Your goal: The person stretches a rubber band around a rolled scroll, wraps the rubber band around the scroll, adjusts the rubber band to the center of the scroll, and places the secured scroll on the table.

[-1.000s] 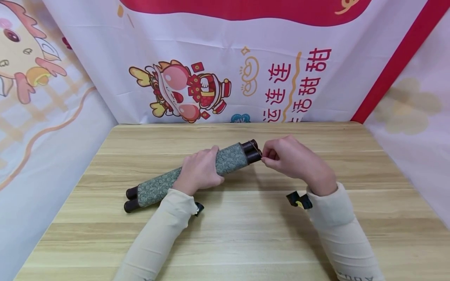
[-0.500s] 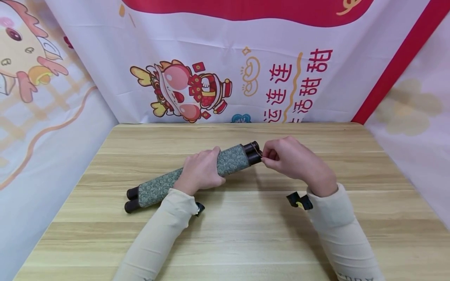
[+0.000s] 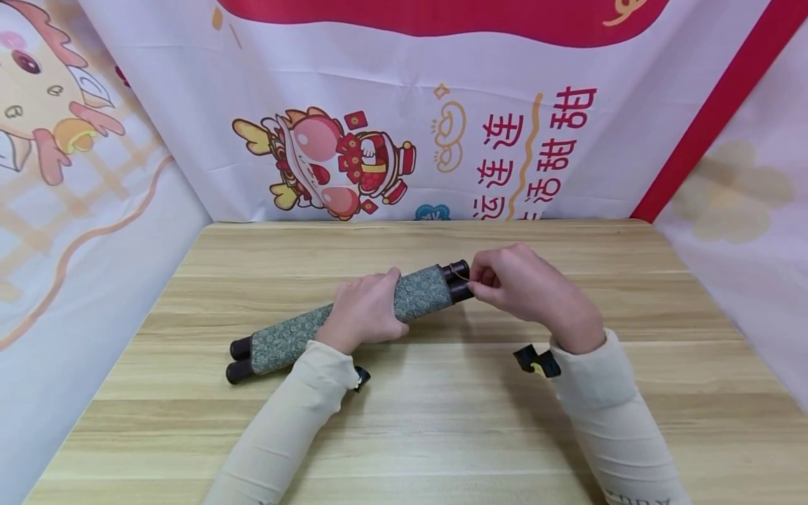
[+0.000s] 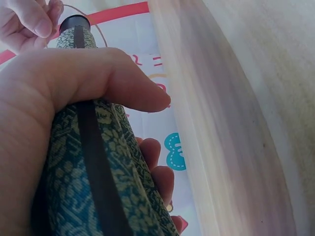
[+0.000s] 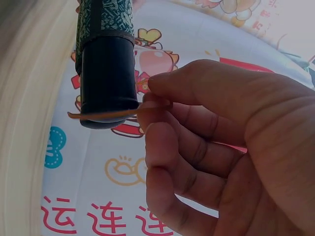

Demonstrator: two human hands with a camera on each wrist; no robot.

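Note:
A rolled scroll point(image 3: 284, 341) with green patterned cloth and dark knobs at both ends slants across the middle of the head view. Around its middle curls my left hand point(image 3: 366, 308), the thumb over the top in the left wrist view. At the scroll's right end, my right hand point(image 3: 530, 291) pinches a thin brown rubber band point(image 5: 106, 114) between thumb and forefinger. In the right wrist view the band stretches across the tip of a black knob point(image 5: 106, 73). The far side of the band is hidden there.
The scroll is above or on a light wood-grain table point(image 3: 429, 435); which of these holds for its left end I cannot tell. A printed cloth point(image 3: 391, 70) hangs at the table's back edge, with more cloth at both sides.
The scroll and my left hand have shifted slightly right, and the scroll's right end sits lower in the view. My right hand has stayed nearly still at that end.

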